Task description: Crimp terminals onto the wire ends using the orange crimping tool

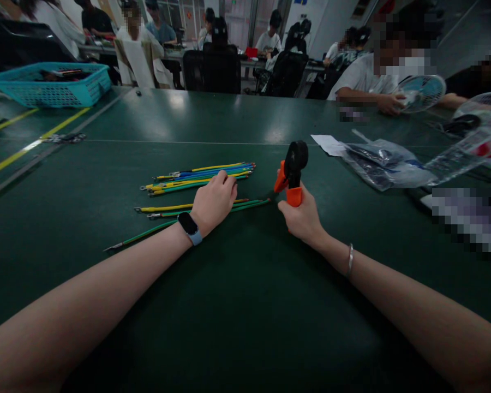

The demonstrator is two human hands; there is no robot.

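My right hand (305, 218) is wrapped round the orange handles of a crimping tool (295, 164), whose black head points up and away from me. To its left, my left hand (215, 201) lies over the wires with its fingers curled down; what its fingertips hold, if anything, is hidden. Beyond that hand is a bundle of yellow, blue and green wires (204, 173) with metal terminals at their left ends. A yellow wire (167, 208) and a green wire (147, 234) pass near or under the left hand, their far parts hidden by it.
A blue plastic basket (65, 87) with dark items stands at the back left, near yellow tape lines on the green table (245, 305). Clear plastic bags (384, 164) and a white paper (328, 144) lie at right. Across the table, a person (368, 79) holds a fan (423, 93).
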